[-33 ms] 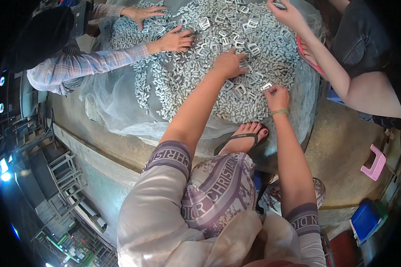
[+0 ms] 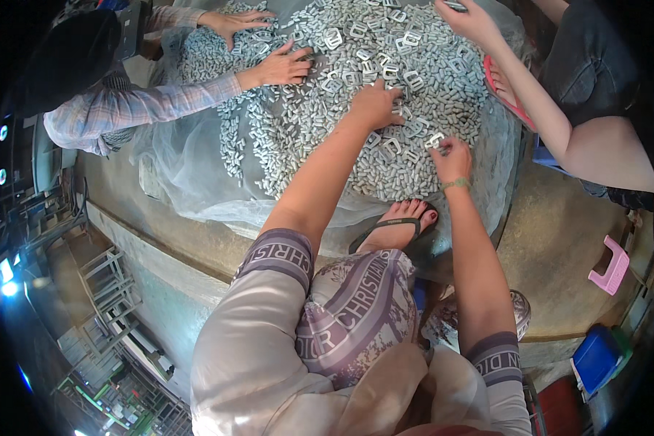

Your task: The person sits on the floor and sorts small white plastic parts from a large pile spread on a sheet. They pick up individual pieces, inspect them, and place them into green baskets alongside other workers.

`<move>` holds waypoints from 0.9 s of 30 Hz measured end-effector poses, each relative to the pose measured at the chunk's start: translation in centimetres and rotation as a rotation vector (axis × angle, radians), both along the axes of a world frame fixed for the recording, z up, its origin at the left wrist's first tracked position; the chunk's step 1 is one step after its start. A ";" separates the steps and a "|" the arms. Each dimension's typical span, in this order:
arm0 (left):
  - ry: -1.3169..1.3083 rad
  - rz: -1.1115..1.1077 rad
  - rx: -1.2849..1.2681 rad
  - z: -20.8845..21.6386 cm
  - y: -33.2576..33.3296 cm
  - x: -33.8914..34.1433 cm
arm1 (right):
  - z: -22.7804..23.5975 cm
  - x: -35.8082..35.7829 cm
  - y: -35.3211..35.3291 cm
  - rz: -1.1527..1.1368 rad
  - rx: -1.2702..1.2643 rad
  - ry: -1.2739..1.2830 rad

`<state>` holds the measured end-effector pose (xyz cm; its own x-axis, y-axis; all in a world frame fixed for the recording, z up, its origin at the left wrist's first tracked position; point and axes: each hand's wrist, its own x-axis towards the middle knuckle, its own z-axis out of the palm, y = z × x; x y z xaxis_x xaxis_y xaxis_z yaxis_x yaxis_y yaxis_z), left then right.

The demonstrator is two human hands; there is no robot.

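Observation:
A wide heap of small grey metal pieces (image 2: 385,178) is spread on a translucent plastic sheet (image 2: 178,182), with several flat metal buckles (image 2: 390,148) lying loose on top. My left hand (image 2: 375,107) rests on the middle of the heap beside some buckles. Its thumb and a finger are apart, and its other fingertips are partly hidden. At the heap's right side, my right hand (image 2: 453,158) pinches a shiny metal buckle (image 2: 435,140) between thumb and fingers, just above the pieces.
Across on the left, a person in a plaid sleeve (image 2: 160,102) has both hands on the heap. Another person's hand (image 2: 472,23) at the upper right holds a small metal piece. My sandalled foot (image 2: 396,224) is at the sheet's near edge. A pink plastic stool (image 2: 610,265) stands right.
The buckle in my right hand has tilted slightly. The plaid-sleeved person's nearer hand has shifted a little left. My left hand has barely moved.

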<state>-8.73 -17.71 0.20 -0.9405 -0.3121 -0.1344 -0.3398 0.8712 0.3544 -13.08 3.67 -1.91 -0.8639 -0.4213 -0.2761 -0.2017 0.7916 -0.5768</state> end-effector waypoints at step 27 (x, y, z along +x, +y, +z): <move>0.066 0.243 1.680 2.9 -0.1 1.8 | 1.8 2.8 3.0 -0.650 -1.147 -1.182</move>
